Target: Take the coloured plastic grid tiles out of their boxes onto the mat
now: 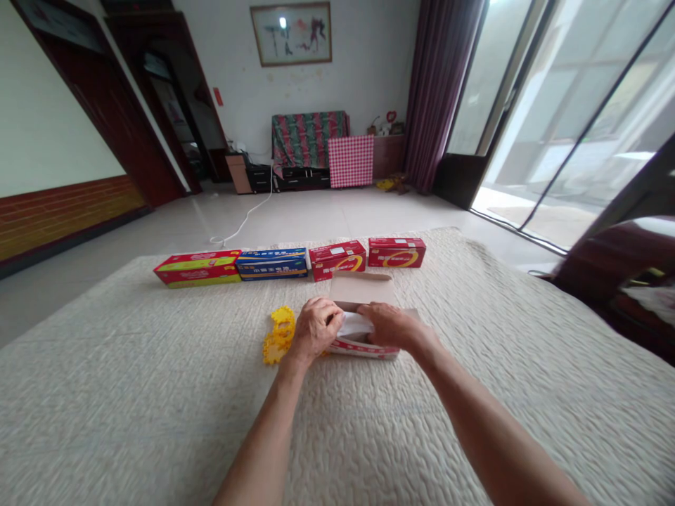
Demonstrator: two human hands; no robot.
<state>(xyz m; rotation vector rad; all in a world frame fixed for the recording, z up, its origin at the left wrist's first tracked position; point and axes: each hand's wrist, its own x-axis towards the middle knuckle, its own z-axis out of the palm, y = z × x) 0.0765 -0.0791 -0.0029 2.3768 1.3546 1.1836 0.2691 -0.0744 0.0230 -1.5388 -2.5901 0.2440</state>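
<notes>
An open red cardboard box point(363, 347) lies on the quilted cream cover, its brown lid flap point(363, 288) folded back away from me. My left hand point(313, 328) and my right hand point(389, 325) are both over the box's opening, fingers curled and pinching a white sheet point(355, 325) that sticks up from inside. A yellow plastic piece with toothed edges point(279, 334) lies just left of my left hand, touching the cover.
Several closed boxes stand in a row beyond: a red-and-yellow one point(197, 268), a blue one point(272, 263), two red ones point(337, 259) point(396, 252). The quilted surface point(131, 393) spreads wide. A dark chair point(622, 274) is at the right; glass doors lie beyond.
</notes>
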